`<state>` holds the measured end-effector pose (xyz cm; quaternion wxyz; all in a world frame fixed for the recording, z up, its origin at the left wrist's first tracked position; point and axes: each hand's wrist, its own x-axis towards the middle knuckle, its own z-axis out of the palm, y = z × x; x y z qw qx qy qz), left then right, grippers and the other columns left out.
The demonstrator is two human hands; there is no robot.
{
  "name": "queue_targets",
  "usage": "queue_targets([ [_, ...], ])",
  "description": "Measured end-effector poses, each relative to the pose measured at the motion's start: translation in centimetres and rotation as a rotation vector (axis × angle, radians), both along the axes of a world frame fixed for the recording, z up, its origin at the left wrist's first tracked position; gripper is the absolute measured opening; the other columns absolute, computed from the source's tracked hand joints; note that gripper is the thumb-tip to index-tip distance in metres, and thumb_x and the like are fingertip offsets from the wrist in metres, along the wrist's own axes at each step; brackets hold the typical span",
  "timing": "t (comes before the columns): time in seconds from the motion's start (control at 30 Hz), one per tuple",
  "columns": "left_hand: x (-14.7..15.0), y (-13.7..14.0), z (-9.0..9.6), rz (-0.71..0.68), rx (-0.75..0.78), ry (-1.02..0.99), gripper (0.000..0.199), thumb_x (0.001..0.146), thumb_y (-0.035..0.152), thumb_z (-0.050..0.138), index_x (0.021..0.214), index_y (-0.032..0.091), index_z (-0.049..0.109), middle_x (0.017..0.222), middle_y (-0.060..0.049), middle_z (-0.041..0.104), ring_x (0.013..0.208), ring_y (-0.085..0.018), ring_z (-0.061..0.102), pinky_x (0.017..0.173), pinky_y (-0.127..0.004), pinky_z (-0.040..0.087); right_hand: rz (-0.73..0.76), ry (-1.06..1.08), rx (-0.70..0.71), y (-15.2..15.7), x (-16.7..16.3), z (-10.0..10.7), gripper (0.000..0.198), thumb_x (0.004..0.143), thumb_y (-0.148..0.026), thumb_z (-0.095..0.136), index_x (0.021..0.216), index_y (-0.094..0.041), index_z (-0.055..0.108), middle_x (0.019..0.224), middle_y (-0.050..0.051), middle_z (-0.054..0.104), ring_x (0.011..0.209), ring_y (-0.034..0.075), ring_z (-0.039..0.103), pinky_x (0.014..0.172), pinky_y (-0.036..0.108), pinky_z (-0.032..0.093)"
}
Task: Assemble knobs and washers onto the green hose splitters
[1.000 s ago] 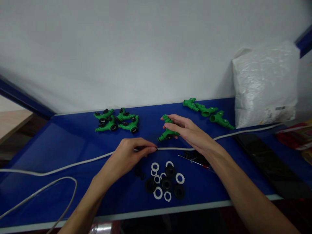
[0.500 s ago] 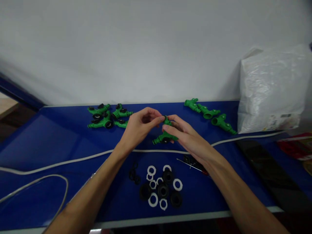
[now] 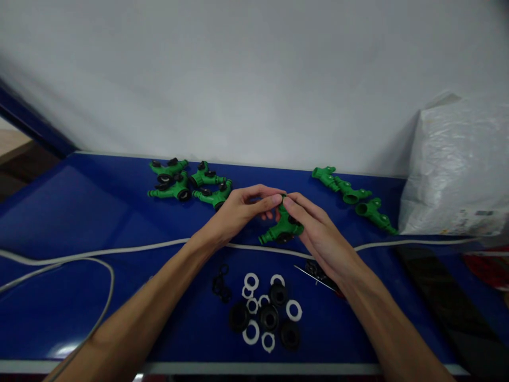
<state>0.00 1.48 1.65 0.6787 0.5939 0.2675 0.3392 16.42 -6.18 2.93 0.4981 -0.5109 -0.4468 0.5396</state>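
Note:
Above the middle of the blue table I hold a green Y-shaped hose splitter (image 3: 283,227) with black valve knobs. My right hand (image 3: 314,217) is closed around its right side, thumb near the upper outlet. My left hand (image 3: 252,204) pinches that outlet's tip between thumb and fingers; whether a small ring sits there is too small to tell. The splitter's other outlet points down to the left. Nearer me lie white rings (image 3: 251,333), larger black threaded collars (image 3: 269,317) and a cluster of small black rings (image 3: 221,286).
Several green splitters with black knobs (image 3: 170,188) lie at the back left. Bare green splitter bodies (image 3: 376,214) are at the back right, beside a white plastic bag (image 3: 457,170). A white cable (image 3: 151,247) crosses the table. A thin metal tool (image 3: 316,278) lies by my right forearm.
My view has shifted slightly. Both hands stay on the splitter, and my left fingers and right thumb have come closer together at its upper outlet.

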Motion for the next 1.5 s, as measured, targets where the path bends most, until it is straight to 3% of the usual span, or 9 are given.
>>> queue_targets([
  [0.2,0.2,0.0,-0.7,-0.054,-0.137,-0.106,0.03,0.085,0.043,0.079,0.099,0.016,0.076,0.078,0.001,0.067,0.072,-0.009,0.057,0.072,-0.022,0.044,-0.001,0.0,-0.004,-0.1,-0.1,0.0,0.025,0.095,-0.051,0.066,0.094,-0.026,0.07,0.097,0.0,0.07,0.092,0.018,0.059,0.079,0.029,0.044],
  [0.4,0.3,-0.3,-0.4,-0.011,-0.102,-0.101,0.034,0.086,0.049,0.078,0.087,0.015,0.071,0.076,0.0,0.066,0.072,-0.01,0.058,0.072,-0.025,0.044,0.02,0.001,0.048,-0.1,-0.2,-0.3,0.025,0.097,-0.049,0.064,0.091,-0.026,0.071,0.092,-0.002,0.067,0.085,0.016,0.055,0.079,0.029,0.042],
  [0.67,0.6,-0.5,-0.2,0.012,-0.101,-0.061,0.043,0.085,0.049,0.078,0.113,0.016,0.077,0.078,-0.001,0.066,0.074,-0.012,0.058,0.067,-0.025,0.042,0.02,0.052,0.089,0.0,-0.3,-0.2,0.021,0.099,-0.044,0.063,0.09,-0.026,0.069,0.087,-0.002,0.063,0.087,0.017,0.058,0.08,0.03,0.043],
  [0.9,0.7,-0.4,-0.7,-0.045,-0.144,-0.066,0.054,0.086,0.055,0.075,0.123,0.016,0.078,0.065,0.0,0.062,0.059,-0.008,0.05,0.061,-0.024,0.039,-0.034,0.093,0.104,0.1,-0.8,-0.6,0.021,0.099,-0.044,0.063,0.094,-0.026,0.072,0.086,-0.002,0.061,0.087,0.016,0.058,0.084,0.03,0.043],
  [1.5,0.5,-0.4,-1.1,-0.041,-0.286,-0.157,0.039,0.082,0.046,0.082,0.115,0.023,0.082,0.081,-0.002,0.072,0.066,-0.006,0.056,0.069,-0.022,0.046,-0.004,0.115,0.14,-0.1,-1.0,-1.0,0.02,0.101,-0.044,0.061,0.1,-0.03,0.075,0.088,-0.003,0.067,0.092,0.016,0.061,0.083,0.028,0.044],
])
